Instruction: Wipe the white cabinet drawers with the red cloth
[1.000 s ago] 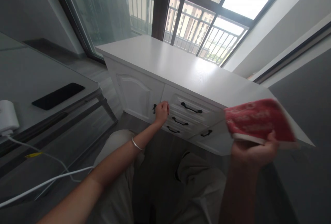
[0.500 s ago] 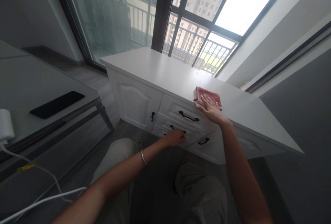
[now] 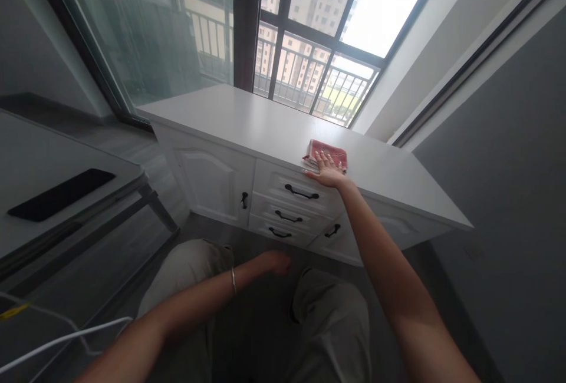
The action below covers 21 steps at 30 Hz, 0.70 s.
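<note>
A folded red cloth (image 3: 336, 154) with a pale edge lies near the front edge of the white cabinet top (image 3: 260, 124). My right hand (image 3: 328, 169) rests flat on it, fingers spread. Below the cabinet's drawers, my left hand (image 3: 278, 262) hangs between my knees, its fingers dark and blurred, touching nothing that I can make out. The cabinet front has black handles, among them the top drawer handle (image 3: 301, 192), and all its drawers and doors are closed.
To the left stands a white table (image 3: 53, 141) with a black flat object (image 3: 62, 194) on it. A white cable (image 3: 66, 342) runs at the lower left. Behind the cabinet are glass doors and windows (image 3: 305, 65); a grey wall is at the right.
The view has shifted, so the cabinet appears further left. My left hand has moved down, away from the drawer handles. My right hand stays on the cloth.
</note>
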Each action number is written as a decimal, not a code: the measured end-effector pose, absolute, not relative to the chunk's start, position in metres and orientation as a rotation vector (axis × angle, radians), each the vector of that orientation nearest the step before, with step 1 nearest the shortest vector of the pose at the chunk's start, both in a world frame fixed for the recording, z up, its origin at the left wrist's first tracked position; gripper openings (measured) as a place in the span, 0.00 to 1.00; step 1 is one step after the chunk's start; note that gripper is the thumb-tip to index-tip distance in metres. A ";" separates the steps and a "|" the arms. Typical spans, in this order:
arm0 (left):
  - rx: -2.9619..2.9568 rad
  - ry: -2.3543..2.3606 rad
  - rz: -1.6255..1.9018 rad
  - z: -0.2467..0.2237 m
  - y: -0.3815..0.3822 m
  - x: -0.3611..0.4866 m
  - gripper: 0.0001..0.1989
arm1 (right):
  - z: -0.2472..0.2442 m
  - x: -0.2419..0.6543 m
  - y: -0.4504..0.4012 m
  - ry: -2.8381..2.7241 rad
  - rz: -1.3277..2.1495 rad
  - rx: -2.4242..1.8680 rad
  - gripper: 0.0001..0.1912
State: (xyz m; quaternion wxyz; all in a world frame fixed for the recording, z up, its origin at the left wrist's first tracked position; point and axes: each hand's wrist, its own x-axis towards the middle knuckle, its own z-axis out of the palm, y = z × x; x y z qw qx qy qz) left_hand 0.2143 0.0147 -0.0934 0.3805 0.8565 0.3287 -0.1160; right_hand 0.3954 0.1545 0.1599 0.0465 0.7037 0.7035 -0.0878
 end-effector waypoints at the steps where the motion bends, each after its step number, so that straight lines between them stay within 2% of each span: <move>1: 2.193 0.850 -0.353 -0.095 0.010 0.215 0.14 | 0.161 0.395 0.156 2.140 -0.279 2.145 0.57; 6: 2.195 0.865 -0.425 -0.091 -0.003 0.212 0.10 | 0.160 0.395 0.158 2.160 -0.302 2.145 0.59; 11: 2.163 0.852 -0.295 -0.066 -0.023 0.190 0.18 | 0.156 0.395 0.158 2.173 -0.305 2.161 0.60; 14: 2.128 0.888 -0.091 -0.048 -0.051 0.158 0.22 | 0.155 0.395 0.157 2.217 -0.309 2.174 0.59; 18: 2.064 1.198 0.338 -0.025 -0.086 0.093 0.17 | 0.153 0.395 0.151 2.271 -0.257 2.190 0.56; 21: 2.040 1.487 0.567 -0.008 -0.090 0.045 0.18 | 0.152 0.392 0.145 2.281 -0.176 2.191 0.55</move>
